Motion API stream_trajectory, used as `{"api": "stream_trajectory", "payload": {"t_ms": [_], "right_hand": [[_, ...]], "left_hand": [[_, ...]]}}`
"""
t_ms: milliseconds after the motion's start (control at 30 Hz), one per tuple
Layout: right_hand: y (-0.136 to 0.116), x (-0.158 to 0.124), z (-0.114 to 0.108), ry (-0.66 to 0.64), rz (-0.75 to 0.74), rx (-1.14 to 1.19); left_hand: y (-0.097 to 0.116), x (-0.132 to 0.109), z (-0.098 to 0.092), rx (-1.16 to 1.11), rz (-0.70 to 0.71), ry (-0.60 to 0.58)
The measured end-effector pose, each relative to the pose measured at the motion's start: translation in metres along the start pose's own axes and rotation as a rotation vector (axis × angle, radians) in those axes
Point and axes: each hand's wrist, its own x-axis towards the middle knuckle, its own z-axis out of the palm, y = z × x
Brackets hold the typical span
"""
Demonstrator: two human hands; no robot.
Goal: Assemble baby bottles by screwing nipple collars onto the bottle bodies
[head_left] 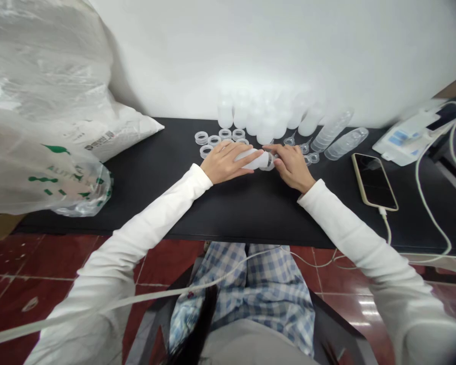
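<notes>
Head view, with the clock centred on the white bottle: the left hand grasps it lying sideways, thumb and fingers curled about its smooth, cloudy body. The right hand, half-curled, has its fingers at the bottle's clear end piece; whether they pinch it cannot be told. Round white rings sit at 10 o'clock, frosted bottles at 12, clear pointed nozzles just past the right hand, and ribbed stacks of clear cups at 2. A flat phone lies near 3; crinkled plastic bags bulge at 9. A broad strip of smooth black table gives room toward 6, ending at a straight front edge.
</notes>
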Motion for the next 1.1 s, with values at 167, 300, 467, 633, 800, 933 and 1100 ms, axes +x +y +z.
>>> {"api": "stream_trajectory", "payload": {"t_ms": [167,300,467,633,800,933,1100], "right_hand": [[-0.006,0.001,0.004,-0.065,-0.006,0.113],[0.001,-0.001,0.012,-0.102,-0.018,0.168],[0.008,-0.003,0.013,-0.094,-0.012,0.287],[0.009,-0.003,0.014,0.0,-0.03,0.342],[0.006,-0.004,0.014,0.079,-0.121,0.294],[0.002,-0.003,0.009,0.097,-0.197,0.193],[0.004,-0.004,0.009,0.147,-0.328,-0.009]], "left_hand": [[-0.005,0.0,0.001,-0.018,-0.012,0.022],[-0.008,-0.002,0.003,-0.003,0.027,0.016],[-0.009,-0.004,0.003,-0.009,0.055,-0.041],[-0.009,-0.003,0.001,0.001,0.061,-0.045],[-0.007,-0.002,0.0,0.0,0.066,-0.008],[-0.006,-0.001,0.002,-0.057,0.037,-0.003],[-0.003,0.001,0.002,-0.15,-0.042,-0.032]]}}
